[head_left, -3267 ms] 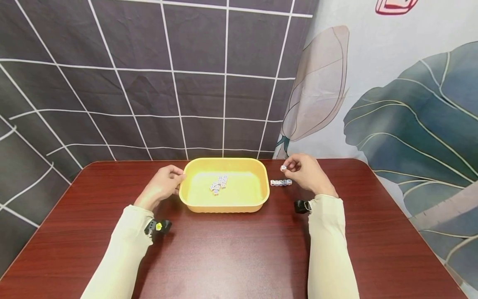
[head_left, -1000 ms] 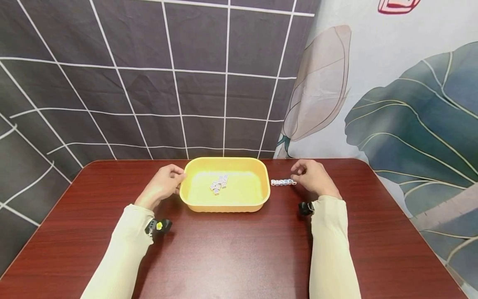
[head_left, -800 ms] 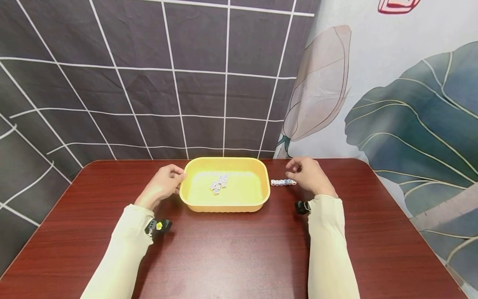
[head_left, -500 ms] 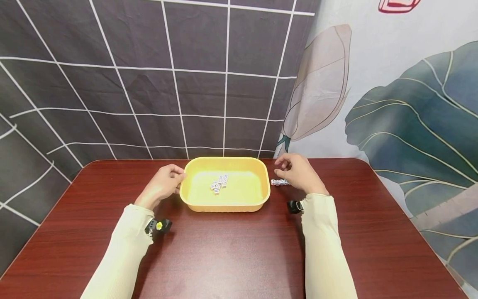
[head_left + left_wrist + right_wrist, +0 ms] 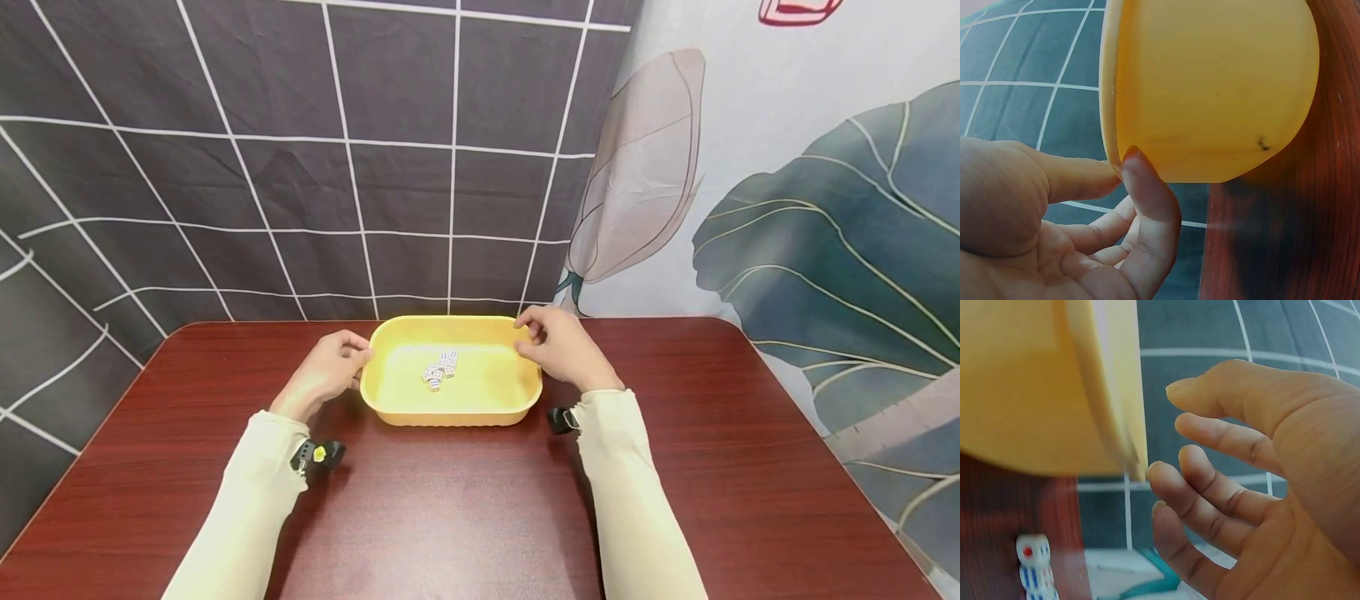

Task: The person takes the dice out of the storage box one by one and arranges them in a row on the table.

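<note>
Your left hand (image 5: 322,371) grasps the left rim of the yellow tub (image 5: 495,387), at mid-frame in the head view, pinched between thumb and finger. The grip of your right hand (image 5: 566,348) is released: its bent fingers, holding nothing, are at the tub's right end. White dice (image 5: 440,371) lie clustered near the middle of the tub floor. Further dice (image 5: 1036,572) sit on the bench (image 5: 450,517), lower left of the right wrist view. Behind, gridded cloth (image 5: 397,192) fills the upper left of the head view.
</note>
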The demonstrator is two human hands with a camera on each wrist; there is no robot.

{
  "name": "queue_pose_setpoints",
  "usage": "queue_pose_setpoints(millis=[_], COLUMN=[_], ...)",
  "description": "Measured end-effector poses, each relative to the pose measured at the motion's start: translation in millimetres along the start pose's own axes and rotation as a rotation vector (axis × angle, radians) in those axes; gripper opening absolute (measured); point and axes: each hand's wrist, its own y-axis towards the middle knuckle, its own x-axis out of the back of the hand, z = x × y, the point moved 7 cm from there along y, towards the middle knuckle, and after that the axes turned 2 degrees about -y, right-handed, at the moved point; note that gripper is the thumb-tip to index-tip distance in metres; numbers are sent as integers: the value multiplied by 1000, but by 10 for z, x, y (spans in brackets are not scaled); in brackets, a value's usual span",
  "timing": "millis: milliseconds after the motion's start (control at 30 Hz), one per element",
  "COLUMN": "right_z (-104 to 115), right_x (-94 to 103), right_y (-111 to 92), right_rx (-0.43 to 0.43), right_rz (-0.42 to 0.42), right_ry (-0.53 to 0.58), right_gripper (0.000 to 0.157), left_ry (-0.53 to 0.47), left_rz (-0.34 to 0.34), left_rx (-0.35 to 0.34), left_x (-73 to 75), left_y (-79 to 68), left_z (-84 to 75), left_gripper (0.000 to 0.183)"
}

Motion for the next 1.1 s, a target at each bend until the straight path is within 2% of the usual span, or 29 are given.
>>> queue_pose_setpoints(millis=[433,700,933,1100], right_z=[304,462,485,479], right_x=[-296,-541,-801,-915], right_y=[83,129,137,112], right_rx=[42,125,118,105], right_rz=[53,83,148,202], right_ry=[-42,-81,-105,-117], right_gripper=[36,48,52,57], left_ry=[-9,-6,-10,-10], left_rz=[0,2,0,-2], left_rx=[-6,-11,-14,-13], left_x=[2,5,7,8], left_y=[3,1,8,7], left_z=[-2,3,-2,-4], left_gripper=[26,27,27,26])
